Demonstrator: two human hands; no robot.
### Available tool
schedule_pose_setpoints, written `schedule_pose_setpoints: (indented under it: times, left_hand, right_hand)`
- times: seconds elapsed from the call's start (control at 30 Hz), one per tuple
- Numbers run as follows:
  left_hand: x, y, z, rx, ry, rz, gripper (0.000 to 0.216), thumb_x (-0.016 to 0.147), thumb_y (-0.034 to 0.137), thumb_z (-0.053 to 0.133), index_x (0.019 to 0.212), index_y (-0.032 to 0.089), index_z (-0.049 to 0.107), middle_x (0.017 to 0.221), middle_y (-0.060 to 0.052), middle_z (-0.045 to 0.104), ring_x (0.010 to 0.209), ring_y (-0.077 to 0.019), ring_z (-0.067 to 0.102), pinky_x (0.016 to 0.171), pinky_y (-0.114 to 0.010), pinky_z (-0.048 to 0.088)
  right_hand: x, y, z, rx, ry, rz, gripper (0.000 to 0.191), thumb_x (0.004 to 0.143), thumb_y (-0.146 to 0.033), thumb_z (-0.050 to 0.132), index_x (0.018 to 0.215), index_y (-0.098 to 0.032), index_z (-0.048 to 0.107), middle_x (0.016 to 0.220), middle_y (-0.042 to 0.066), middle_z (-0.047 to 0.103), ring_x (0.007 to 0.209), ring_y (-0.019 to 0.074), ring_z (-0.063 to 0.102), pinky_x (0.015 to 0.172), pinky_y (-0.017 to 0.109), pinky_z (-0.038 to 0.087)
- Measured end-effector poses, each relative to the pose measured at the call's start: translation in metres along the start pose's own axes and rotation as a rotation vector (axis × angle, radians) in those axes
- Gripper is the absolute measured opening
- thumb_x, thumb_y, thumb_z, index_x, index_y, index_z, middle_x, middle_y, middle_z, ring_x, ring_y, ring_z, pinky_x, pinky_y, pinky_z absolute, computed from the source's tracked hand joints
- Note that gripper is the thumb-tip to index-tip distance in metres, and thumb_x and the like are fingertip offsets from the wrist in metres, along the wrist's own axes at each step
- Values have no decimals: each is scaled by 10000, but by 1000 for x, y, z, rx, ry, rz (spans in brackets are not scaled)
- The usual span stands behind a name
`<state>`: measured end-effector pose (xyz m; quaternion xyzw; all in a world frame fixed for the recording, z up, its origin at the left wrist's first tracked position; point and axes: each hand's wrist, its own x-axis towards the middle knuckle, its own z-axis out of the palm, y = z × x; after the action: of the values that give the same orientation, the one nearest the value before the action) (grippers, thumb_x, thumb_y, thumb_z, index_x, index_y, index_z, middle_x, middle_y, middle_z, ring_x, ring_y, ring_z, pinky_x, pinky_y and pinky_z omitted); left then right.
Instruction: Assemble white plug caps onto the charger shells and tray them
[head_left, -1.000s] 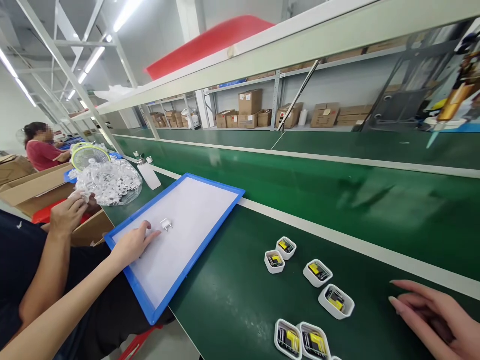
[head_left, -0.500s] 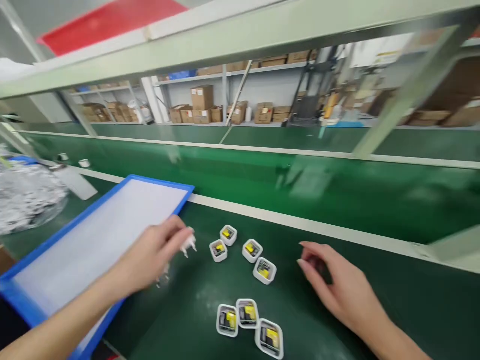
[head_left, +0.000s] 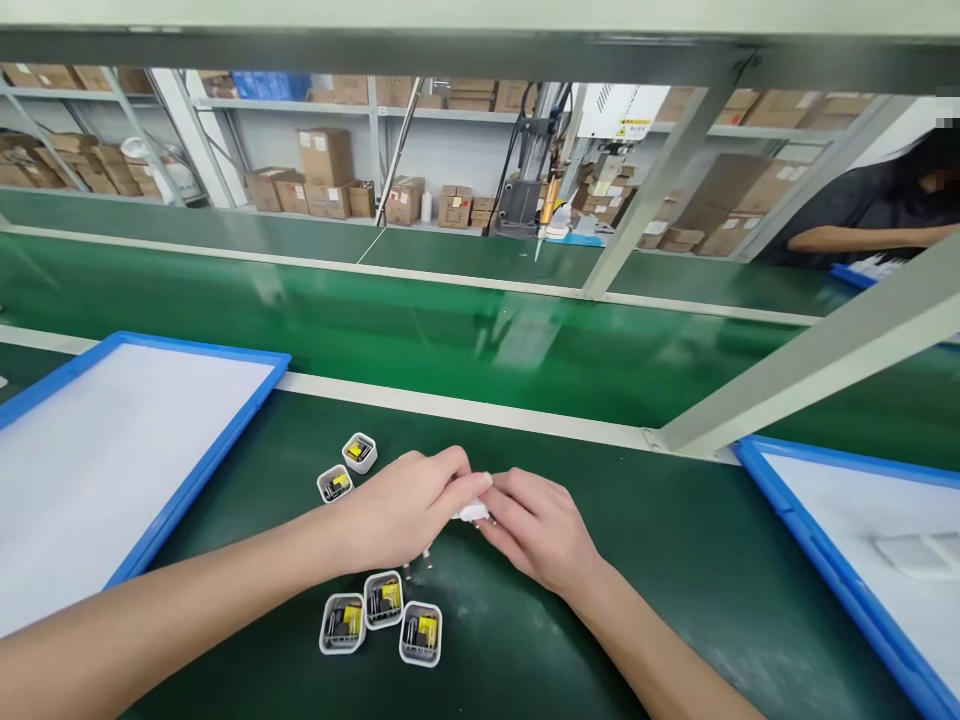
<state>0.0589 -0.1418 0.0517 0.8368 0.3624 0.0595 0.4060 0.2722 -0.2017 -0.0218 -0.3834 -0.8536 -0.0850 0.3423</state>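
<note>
- Left hand (head_left: 405, 505) and right hand (head_left: 536, 525) joined at the fingertips over the green belt (head_left: 675, 560), both pinched together on one small white plug piece (head_left: 474, 512).
- Only a small white part of that piece visible between the fingers; rest of it covered by the two hands.
- Two thin metal pins (head_left: 418, 568) sticking out just under the left hand, pointing down toward the belt; not clear if part of the same piece or of a second one in the palm.
- Just below the grip, on the belt: three open white shells (head_left: 382, 622) in a tight group, touching one another, with yellow and dark parts inside.
- Just to the left of the grip, a little farther away from the body: two more white shells (head_left: 347, 468), side by side, near the left wrist but not touching it.
- Well to the left of the grip: a blue-rimmed tray (head_left: 225, 430) with white inside, lying on the belt.
- Well to the right of the grip: a second blue-rimmed tray (head_left: 787, 520), white inside, with a pale flat thing in it, too blurred to name.
- Beyond the grip: a white strip (head_left: 465, 405) across the belt, then a grey slanted bar (head_left: 810, 370) of the frame.
- Far behind the grip: shelves with cardboard boxes (head_left: 326, 170).
- Far to the upper right: another person's arm (head_left: 847, 238) in a dark sleeve, over another blue tray.
</note>
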Motion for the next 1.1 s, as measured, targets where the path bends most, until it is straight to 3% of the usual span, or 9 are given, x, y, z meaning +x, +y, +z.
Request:
schedule_pose_setpoints:
  times: [0.07, 0.2, 0.33, 0.53, 0.67, 0.73, 0.87, 0.97, 1.1]
  left_hand:
    - [-10, -12, -13, 109, -92, 3, 456, 985, 639, 397, 1126, 253, 594, 656, 34, 598, 595, -163, 569, 535, -246, 344]
    - [-20, -38, -31, 438, -138, 22, 678, 891, 592, 641, 1484, 327, 446, 836, -16, 701, 769, -231, 663, 613, -259, 396]
    - [-13, -40, -19, 556, -92, 100, 384, 980, 424, 577, 1359, 360, 574, 1059, -34, 746, 887, -247, 708, 688, -284, 452]
    - [4, -9, 12, 641, -32, 101, 309, 957, 496, 581, 1004, 200, 657, 894, -78, 734, 804, -278, 721, 616, -295, 463]
    - [6, 0, 19, 677, -37, 49, 438, 908, 581, 618, 1097, 185, 615, 880, -93, 730, 840, -332, 719, 621, -318, 472]
    - [6, -1, 20, 656, -68, 45, 447, 905, 550, 643, 1195, 215, 581, 881, -79, 733, 862, -328, 720, 620, -307, 462]
    - [7, -3, 19, 588, -89, 80, 180, 966, 413, 592, 1078, 276, 626, 915, -38, 736, 869, -288, 723, 605, -285, 424]
    - [10, -1, 23, 560, -73, 30, 185, 933, 435, 632, 959, 253, 646, 891, -38, 734, 825, -280, 717, 576, -282, 402]
    - [13, 2, 30, 538, -24, 0, 229, 866, 459, 706, 874, 239, 641, 874, -30, 742, 780, -280, 718, 556, -284, 395]
  right_hand:
    - [1, -2, 2, 22, -40, 3, 201, 1070, -264, 464, 980, -175, 620, 874, 63, 622, 694, 162, 543, 603, 294, 401]
    - [3, 1, 5, 201, -117, 183, 155, 1029, -235, 516, 931, -180, 624, 884, 55, 617, 753, 165, 550, 641, 287, 412]
    - [4, 6, 3, 286, -183, 371, 192, 973, -216, 551, 782, -191, 549, 848, 44, 588, 792, 189, 521, 705, 313, 431]
    - [0, 8, -1, 165, -258, 488, 132, 940, -192, 604, 830, -191, 531, 861, 37, 564, 829, 213, 509, 745, 337, 430]
    - [-1, 7, 3, 167, -299, 524, 206, 983, -281, 646, 1170, -210, 596, 1000, 57, 604, 913, 230, 534, 825, 372, 423]
    - [-1, 9, 5, 237, -284, 543, 150, 1010, -289, 607, 1144, -226, 634, 999, 53, 615, 934, 225, 541, 849, 373, 417]
    - [-5, 15, 2, 322, -189, 659, 168, 1024, -355, 575, 1017, -198, 634, 878, 29, 621, 770, 177, 548, 714, 309, 449]
    - [-5, 18, -10, 391, -110, 729, 257, 1019, -447, 570, 1003, -192, 597, 903, 35, 633, 711, 156, 553, 642, 281, 464]
    - [0, 10, -27, 614, -146, 650, 275, 955, -458, 676, 908, -190, 632, 834, 14, 609, 664, 138, 508, 593, 258, 419]
